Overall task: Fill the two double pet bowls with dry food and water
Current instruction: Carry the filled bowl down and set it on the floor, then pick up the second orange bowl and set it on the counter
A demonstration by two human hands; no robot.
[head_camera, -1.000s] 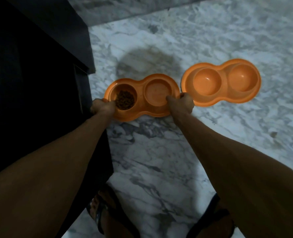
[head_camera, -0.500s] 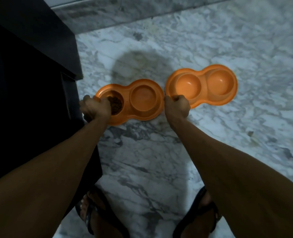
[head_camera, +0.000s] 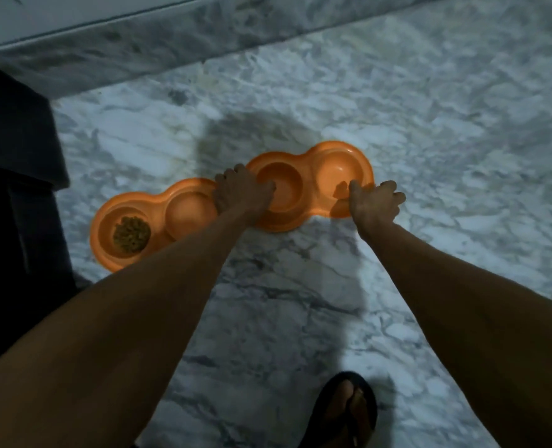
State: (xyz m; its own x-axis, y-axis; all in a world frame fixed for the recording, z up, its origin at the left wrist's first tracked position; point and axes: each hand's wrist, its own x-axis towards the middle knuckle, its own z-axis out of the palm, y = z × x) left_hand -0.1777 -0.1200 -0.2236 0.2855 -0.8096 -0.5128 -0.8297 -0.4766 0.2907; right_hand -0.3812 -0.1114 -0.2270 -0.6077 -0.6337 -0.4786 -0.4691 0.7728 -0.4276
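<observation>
Two orange double pet bowls lie end to end on the marble floor. The left double bowl point(head_camera: 158, 205) has dry food point(head_camera: 131, 235) in its left cup, and its right cup looks bare. Both cups of the right double bowl point(head_camera: 313, 176) look bare. My left hand point(head_camera: 240, 194) grips the left end of the right bowl, with the thumb inside the near cup. At that bowl's right end is my right hand point(head_camera: 376, 202), fingers loosely curled. Its thumb is over the rim and its shadow falls on the bowl.
A dark cabinet point(head_camera: 16, 176) stands close to the left bowl on the left. A marble skirting point(head_camera: 203, 40) runs along the back wall. My foot in a black sandal point(head_camera: 345, 412) is on the floor below the right arm.
Both hands have let go of the bowl with the food and moved right to the other bowl. The food bowl now lies on the floor beside it.
</observation>
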